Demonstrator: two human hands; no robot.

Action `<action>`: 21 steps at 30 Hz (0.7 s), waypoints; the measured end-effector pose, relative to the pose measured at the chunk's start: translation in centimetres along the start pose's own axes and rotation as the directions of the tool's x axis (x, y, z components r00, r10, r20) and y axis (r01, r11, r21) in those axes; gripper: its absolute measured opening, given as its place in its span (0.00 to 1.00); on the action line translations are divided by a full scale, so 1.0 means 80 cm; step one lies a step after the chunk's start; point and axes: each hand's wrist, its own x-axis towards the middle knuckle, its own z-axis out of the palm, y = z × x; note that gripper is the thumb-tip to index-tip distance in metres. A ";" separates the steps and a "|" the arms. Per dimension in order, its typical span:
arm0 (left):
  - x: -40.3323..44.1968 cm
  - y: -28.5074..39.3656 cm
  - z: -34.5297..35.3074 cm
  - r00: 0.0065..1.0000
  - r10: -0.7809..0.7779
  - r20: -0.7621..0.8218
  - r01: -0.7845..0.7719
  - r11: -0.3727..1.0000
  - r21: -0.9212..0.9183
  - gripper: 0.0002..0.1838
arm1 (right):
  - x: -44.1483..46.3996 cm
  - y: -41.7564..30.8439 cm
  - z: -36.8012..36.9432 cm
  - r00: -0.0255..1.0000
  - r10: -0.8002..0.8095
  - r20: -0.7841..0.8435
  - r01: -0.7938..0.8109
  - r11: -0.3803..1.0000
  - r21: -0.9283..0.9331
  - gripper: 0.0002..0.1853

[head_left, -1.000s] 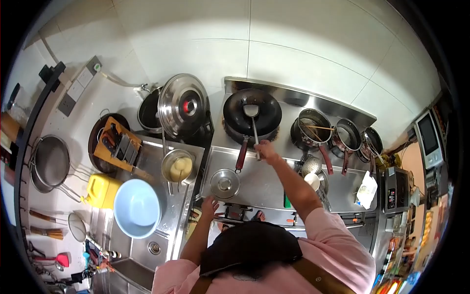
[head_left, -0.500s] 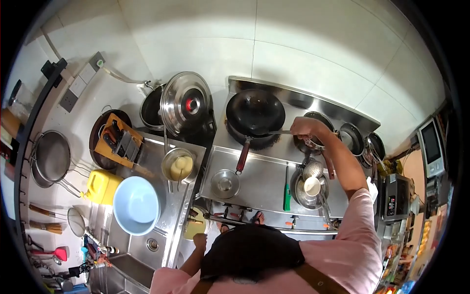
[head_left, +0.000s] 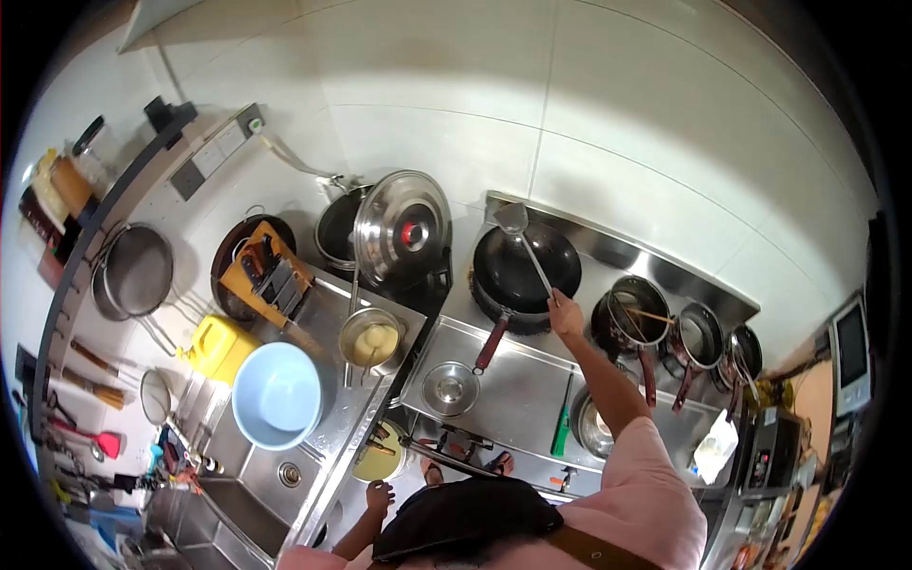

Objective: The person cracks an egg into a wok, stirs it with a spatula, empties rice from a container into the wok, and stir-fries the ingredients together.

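My right hand (head_left: 565, 314) is closed around the long handle of a metal wok spatula (head_left: 538, 263). Its blade is over the back rim of a black wok (head_left: 546, 264) on the stove. The wok's dark red handle (head_left: 492, 344) points toward me, untouched. My left hand (head_left: 380, 496) hangs low beside the counter edge, holding nothing, its fingers loosely bent and apart. Under it on the floor side is a pale yellow bucket (head_left: 380, 464).
Right of the wok stand several pots, one dark pot (head_left: 617, 328) with a wooden stick in it. A green lighter (head_left: 560, 432) and a metal bowl (head_left: 450, 389) lie on the steel stovetop. Left are a blue basin (head_left: 277, 397), a yellow jug (head_left: 217, 350) and a knife block (head_left: 271, 271).
The spatula has swung from lying inside the wok to pointing up over its back rim. My right hand has moved nearer me, away from the right-hand pot. The view has shifted.
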 end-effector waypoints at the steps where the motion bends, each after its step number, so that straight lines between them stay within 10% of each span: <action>1: 0.000 0.000 0.000 0.999 -0.017 0.027 0.019 0.998 -0.054 0.20 | 0.000 -0.014 -0.017 0.999 -0.039 -0.033 0.039 0.999 -0.018 0.20; 9: 0.011 -0.038 -0.003 1.000 0.016 0.010 -0.015 1.000 -0.020 0.23 | -0.082 -0.186 -0.113 0.912 -0.374 0.168 0.360 0.927 0.104 0.17; 17: 0.030 -0.063 -0.016 0.978 0.135 -0.158 -0.095 0.967 0.238 0.21 | -0.275 -0.360 -0.057 0.604 -0.616 0.507 0.509 0.787 0.349 0.11; 21: 0.040 -0.076 -0.020 0.981 0.118 -0.152 -0.087 0.977 0.196 0.20 | -0.367 -0.400 0.021 0.408 -0.854 0.322 0.703 0.519 0.486 0.10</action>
